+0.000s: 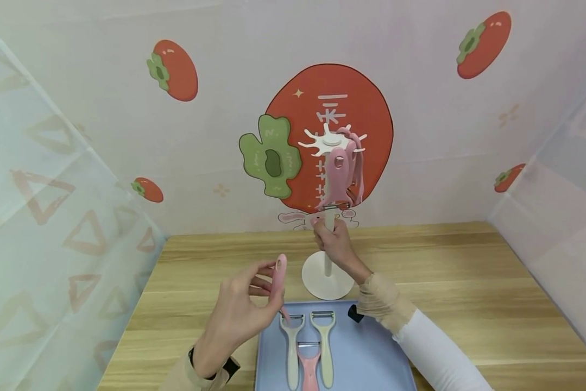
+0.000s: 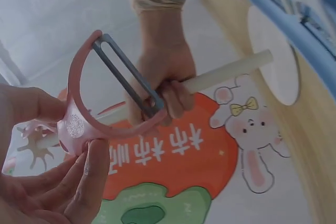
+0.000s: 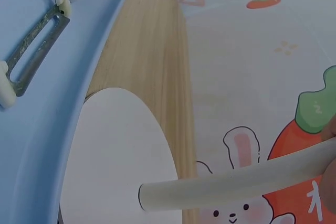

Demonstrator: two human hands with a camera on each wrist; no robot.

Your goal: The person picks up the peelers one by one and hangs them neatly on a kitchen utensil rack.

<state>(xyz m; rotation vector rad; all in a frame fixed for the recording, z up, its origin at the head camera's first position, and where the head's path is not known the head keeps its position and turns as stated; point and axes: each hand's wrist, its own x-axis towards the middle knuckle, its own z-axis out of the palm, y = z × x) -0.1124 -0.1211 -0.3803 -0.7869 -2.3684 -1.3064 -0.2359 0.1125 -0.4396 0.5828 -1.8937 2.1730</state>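
My left hand (image 1: 241, 312) pinches a pink Y-shaped peeler (image 2: 79, 124) between thumb and fingers, its metal blade tilted out in front in the left wrist view. With curled fingers my right hand (image 1: 338, 244) grips the pale pole (image 3: 236, 184) of a white rack, whose round base (image 1: 317, 277) stands behind the tray. Prongs (image 1: 317, 144) spread from the rack's top. Pink peelers (image 1: 338, 176) hang on its right side, overlapping, so their number is hard to tell. Only a sliver of the right hand shows in the right wrist view.
A blue tray (image 1: 371, 358) lies on the wooden table (image 1: 473, 304). It holds a whitish peeler (image 1: 293, 353), a pale green peeler (image 1: 326, 347) and a pink peeler (image 1: 309, 366). Behind the table rises a backdrop (image 1: 224, 136) printed with persimmons.
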